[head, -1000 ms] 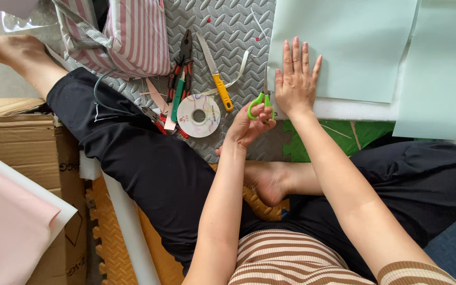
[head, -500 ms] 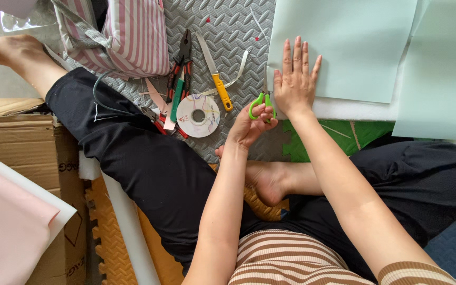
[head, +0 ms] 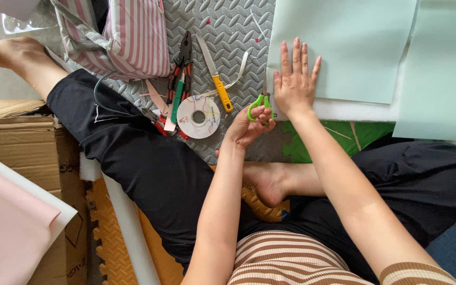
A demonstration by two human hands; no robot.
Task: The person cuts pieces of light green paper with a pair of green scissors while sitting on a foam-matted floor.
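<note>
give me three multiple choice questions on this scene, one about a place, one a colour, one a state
1. Where does the disc lie?
A. on the grey mat
B. on the cardboard box
C. on the green sheet

2. What colour are the scissors' handles?
A. red
B. green
C. black

3. How is the right hand?
A. clenched in a fist
B. flat, fingers spread
C. gripping a knife

Answers: 1 A, it rests on the grey mat beside the pliers. 2 B, green loops in the left hand. 3 B, palm pressed on the pale green sheet.
</note>
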